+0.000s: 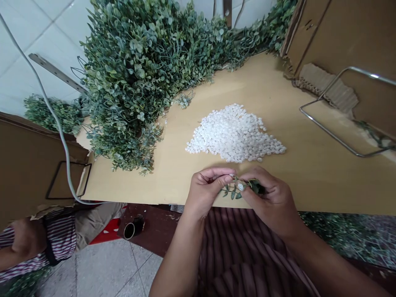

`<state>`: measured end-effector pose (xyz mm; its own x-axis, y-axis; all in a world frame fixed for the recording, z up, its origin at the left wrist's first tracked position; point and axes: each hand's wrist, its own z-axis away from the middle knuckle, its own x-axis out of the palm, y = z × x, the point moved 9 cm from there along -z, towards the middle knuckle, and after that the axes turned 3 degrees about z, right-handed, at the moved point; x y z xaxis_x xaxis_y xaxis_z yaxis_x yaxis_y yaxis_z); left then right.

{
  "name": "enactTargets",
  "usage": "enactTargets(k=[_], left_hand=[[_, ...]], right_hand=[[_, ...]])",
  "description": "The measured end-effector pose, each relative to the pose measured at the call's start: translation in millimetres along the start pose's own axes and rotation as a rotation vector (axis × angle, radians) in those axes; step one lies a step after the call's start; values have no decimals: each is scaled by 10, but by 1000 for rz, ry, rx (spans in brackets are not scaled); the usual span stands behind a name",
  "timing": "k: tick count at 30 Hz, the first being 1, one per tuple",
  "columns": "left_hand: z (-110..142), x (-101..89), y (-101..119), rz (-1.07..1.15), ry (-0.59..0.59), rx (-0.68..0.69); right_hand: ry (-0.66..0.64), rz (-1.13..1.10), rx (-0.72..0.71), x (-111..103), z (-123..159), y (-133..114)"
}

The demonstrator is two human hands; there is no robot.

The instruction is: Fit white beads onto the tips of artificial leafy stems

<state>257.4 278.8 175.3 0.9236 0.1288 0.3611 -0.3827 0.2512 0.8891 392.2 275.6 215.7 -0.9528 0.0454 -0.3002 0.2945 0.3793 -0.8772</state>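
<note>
Close to the front edge of the table, my right hand (pixel 267 196) is closed around an artificial leaf sprig (pixel 255 185), whose small green leaves poke out between both hands. My left hand (pixel 210 185) pinches a small white piece (pixel 231 175) between thumb and fingertips at the sprig's end; it looks like one of the white beads. The fingers partly hide how the two meet. Just beyond my hands lies a loose pile of small white beads (pixel 235 132) on the tan tabletop (pixel 173 177).
A large heap of artificial greenery (pixel 148 62) fills the back left of the table. Cardboard boxes (pixel 355 49) stand on both sides, with a bent metal wire frame (pixel 337 144) at right. A white cable (pixel 46 99) hangs at left. Another person's arm (pixel 27 239) shows lower left.
</note>
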Motion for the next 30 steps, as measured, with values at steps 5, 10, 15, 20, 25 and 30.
enactTargets(k=[5, 10, 15, 20, 25, 30], left_hand=[[12, -3, 1, -33, 18, 3], [13, -6, 12, -59, 18, 0], [2, -6, 8, -53, 7, -8], [-14, -10, -13, -61, -3, 0], [-51, 24, -6, -71, -44, -15], [-89, 161, 15, -77, -158, -30]], right_hand=[[5, 11, 10, 1, -7, 2], [-1, 30, 13, 15, -4, 8], [5, 4, 14, 3, 9, 22], [-9, -18, 29, 4, 6, 36], [-8, -14, 15, 8, 6, 21], [-10, -28, 34, 14, 17, 53]])
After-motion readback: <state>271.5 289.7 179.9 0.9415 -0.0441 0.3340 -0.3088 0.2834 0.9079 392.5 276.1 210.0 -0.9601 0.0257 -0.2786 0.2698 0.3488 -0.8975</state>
